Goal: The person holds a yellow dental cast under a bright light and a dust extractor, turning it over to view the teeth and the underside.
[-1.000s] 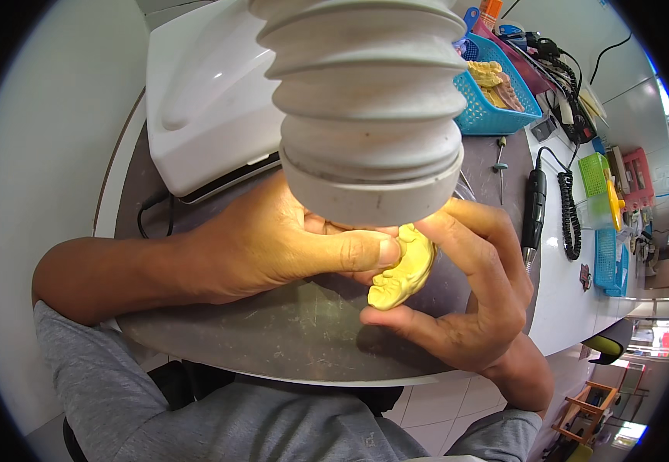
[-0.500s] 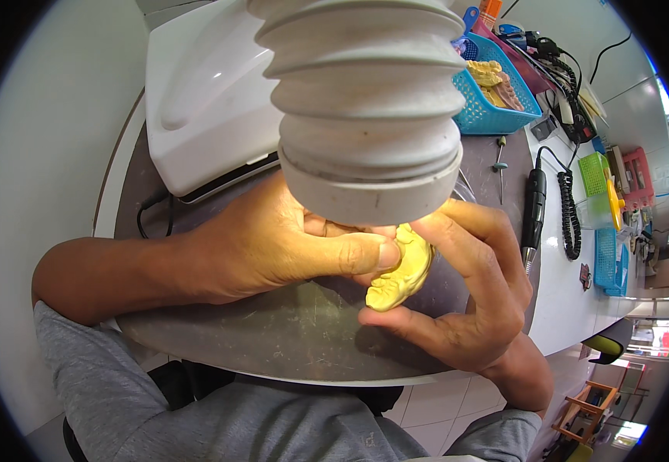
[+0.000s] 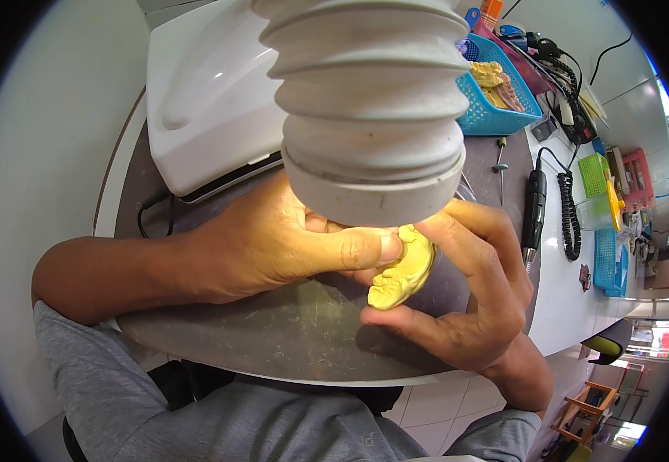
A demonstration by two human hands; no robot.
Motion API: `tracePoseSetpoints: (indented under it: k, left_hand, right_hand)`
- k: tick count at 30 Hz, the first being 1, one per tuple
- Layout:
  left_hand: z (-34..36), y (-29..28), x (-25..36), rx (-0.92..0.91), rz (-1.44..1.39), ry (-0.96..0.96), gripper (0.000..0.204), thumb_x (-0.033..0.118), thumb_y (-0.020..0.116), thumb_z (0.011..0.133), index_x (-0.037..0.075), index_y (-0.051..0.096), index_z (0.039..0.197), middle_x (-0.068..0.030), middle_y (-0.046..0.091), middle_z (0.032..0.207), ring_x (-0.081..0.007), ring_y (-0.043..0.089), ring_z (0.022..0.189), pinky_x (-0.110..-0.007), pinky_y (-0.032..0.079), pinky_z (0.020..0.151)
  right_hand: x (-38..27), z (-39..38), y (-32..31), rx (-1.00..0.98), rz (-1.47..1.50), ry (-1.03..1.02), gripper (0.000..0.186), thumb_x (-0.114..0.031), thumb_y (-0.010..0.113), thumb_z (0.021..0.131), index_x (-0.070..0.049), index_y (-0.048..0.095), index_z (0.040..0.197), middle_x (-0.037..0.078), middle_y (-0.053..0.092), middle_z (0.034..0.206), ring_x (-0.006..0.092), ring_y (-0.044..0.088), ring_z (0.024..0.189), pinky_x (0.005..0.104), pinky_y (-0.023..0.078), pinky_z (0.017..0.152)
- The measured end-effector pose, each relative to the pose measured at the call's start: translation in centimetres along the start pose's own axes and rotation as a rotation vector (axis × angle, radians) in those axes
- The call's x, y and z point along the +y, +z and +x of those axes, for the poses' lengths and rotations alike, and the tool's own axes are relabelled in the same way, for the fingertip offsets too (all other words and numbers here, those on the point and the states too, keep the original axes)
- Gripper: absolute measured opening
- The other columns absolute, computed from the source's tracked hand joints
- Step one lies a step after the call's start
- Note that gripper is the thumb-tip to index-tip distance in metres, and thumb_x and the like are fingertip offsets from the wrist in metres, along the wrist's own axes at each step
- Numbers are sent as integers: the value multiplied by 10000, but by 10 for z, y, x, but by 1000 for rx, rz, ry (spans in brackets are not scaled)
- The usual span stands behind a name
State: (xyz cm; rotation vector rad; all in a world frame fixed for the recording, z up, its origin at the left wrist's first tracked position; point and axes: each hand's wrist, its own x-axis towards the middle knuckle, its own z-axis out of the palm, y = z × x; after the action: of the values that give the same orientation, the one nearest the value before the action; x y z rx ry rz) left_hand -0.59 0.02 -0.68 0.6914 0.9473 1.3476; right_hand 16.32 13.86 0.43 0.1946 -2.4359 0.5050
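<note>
Hardly any shift since earlier frame, head view: yellow dental cast point(image 3: 407, 271) stays over table point(image 3: 288, 339), long axis slanting from near edge toward far-right corner. Left hand point(image 3: 280, 245) pinches its left side; right hand's point(image 3: 484, 300) fingers span its ends, forefinger contact partly hidden. Writing: none legible.

White ribbed plastic hose point(image 3: 373, 92) is running off upper edge, hiding part of bare left hand point(image 3: 273, 242); thumb point(image 3: 357, 249) is covering part of yellow curved plaster dental cast point(image 3: 407, 273).
</note>
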Motion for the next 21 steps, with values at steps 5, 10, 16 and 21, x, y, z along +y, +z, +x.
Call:
tracePoseSetpoints:
  k: [5,10,16,21]
  left_hand:
    - [-1,-1,1,-18,24,-5,305,157,666,930,4,568,1175,-43,627,1005,-91,604,868,-246,531,768]
    - [0,-2,-1,-34,13,10,289,144,655,937,3,568,1174,-45,624,994,-92,600,865,-245,526,762]
    - [2,-3,-3,-53,4,11,295,142,657,939,-2,563,1178,-51,623,996,-90,597,869,-242,521,758]
    - [0,-2,-1,-12,-15,-16,283,138,648,942,-9,564,1169,-55,620,1008,-96,604,869,-243,534,773]
  right_hand:
    - [0,0,0,3,0,-1,770,-393,917,591,63,608,1129,211,626,1043,287,657,901,354,555,743]
    - [-1,0,0,-2,13,13,776,-388,919,589,63,604,1136,213,624,1052,292,656,914,359,556,756]
    - [0,-1,0,-10,23,15,780,-383,920,587,64,602,1141,218,623,1065,293,654,926,359,555,768]
    - [0,-1,-1,-14,18,12,782,-385,918,589,64,601,1145,217,623,1067,292,654,926,359,556,769]
